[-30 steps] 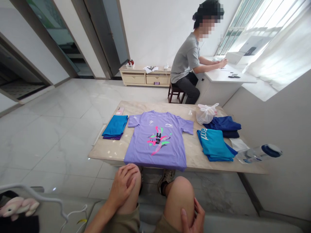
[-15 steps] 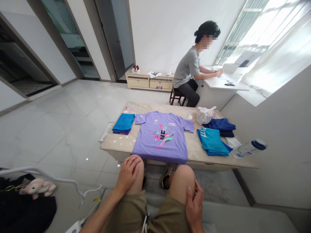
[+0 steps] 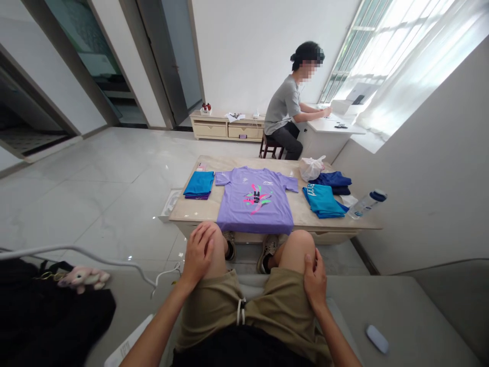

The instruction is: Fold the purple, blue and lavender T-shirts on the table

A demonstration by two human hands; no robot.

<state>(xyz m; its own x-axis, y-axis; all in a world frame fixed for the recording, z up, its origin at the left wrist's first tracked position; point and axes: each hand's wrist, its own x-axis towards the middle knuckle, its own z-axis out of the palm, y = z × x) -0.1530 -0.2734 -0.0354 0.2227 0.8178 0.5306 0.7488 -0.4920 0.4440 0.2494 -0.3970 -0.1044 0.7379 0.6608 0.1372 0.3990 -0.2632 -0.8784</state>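
Note:
My left hand point(image 3: 199, 251) rests over my left knee with its fingers spread on the skin, holding nothing. Against the outer side of my right knee lies my right hand point(image 3: 315, 279), its fingers stretched out and partly hidden behind the leg. Just beyond my knees a purple T-shirt point(image 3: 239, 204) with a colourful print is spread flat on the low table point(image 3: 206, 210), its hem hanging over the near edge. To its left is a folded blue garment point(image 3: 199, 183) on a purple one. Folded turquoise cloth point(image 3: 323, 200) lies to the right.
On the table's right are dark blue folded clothes point(image 3: 333, 179), a white plastic bag point(image 3: 311, 168) and a tilted clear bottle point(image 3: 367, 205). A person point(image 3: 284, 102) sits at a white desk point(image 3: 328, 127) beyond. A black bag point(image 3: 57, 321) and white cable point(image 3: 87, 250) lie left.
The view has tilted downward and shifted, so more of my shorts and the sofa shows, with a small pale object now visible at lower right. Both hands stay on my knees.

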